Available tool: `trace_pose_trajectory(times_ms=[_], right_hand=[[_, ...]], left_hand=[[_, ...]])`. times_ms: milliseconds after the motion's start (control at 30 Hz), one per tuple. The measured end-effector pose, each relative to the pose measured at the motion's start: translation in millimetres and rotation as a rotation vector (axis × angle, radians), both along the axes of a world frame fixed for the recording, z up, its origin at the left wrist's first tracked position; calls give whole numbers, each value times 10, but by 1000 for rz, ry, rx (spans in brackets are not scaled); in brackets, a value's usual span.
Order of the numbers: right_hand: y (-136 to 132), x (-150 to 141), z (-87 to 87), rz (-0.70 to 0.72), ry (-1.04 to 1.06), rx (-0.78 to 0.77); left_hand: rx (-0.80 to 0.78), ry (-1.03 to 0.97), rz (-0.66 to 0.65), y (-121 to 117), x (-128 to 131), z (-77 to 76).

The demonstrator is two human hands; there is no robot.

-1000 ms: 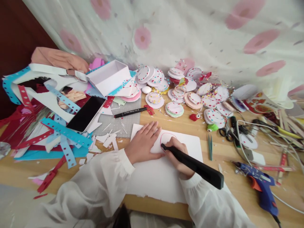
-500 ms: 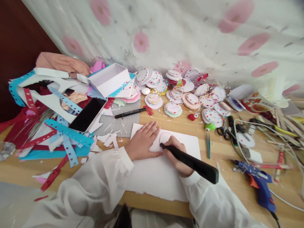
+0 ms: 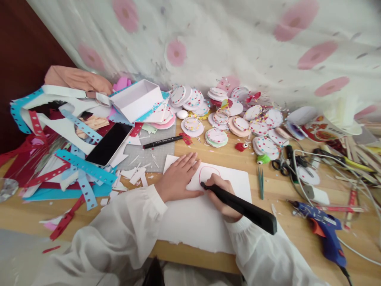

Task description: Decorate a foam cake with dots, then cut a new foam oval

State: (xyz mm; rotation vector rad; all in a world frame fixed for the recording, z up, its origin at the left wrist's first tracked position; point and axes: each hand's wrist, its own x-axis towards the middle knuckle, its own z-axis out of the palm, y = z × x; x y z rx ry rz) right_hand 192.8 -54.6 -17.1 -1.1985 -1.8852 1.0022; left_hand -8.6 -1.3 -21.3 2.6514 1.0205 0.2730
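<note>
My left hand (image 3: 177, 177) lies flat, fingers stretched, on a white sheet of paper (image 3: 202, 222) at the table's front. My right hand (image 3: 220, 195) is closed round a thick black marker (image 3: 239, 206), its tip resting on the sheet just below a red drawn circle (image 3: 209, 173). Both arms wear white sleeves.
Several dotted paper discs (image 3: 218, 137) are piled at the back. A white box (image 3: 137, 99), a phone (image 3: 109, 143) and a thin black pen (image 3: 162, 141) lie to the left among blue and red punched strips (image 3: 86, 169). Tweezers (image 3: 261, 182), scissors (image 3: 282, 165) and a blue glue gun (image 3: 323, 226) are on the right.
The marker tip has moved a little down and left along the bottom of the red circle. My left hand stays flat on the paper.
</note>
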Motion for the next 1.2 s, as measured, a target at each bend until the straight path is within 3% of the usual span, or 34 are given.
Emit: trace_pose_trajectory(times_ms=[200, 333, 533, 700, 933, 1200], right_hand=[[27, -19, 53, 82, -65, 11], [14, -38, 6, 70, -35, 37], [32, 19, -41, 172, 44, 67], [7, 33, -31, 172, 26, 21], [72, -13, 29, 256, -22, 63], [124, 35, -58, 319, 44, 84]], left_hand=[[-18, 26, -137, 130, -85, 15], [-10, 18, -133, 154, -102, 13], [-20, 25, -134, 148, -96, -4], [-41, 26, -148, 183, -109, 2], [-79, 31, -361, 388, -147, 70], [-105, 31, -359, 411, -148, 91]])
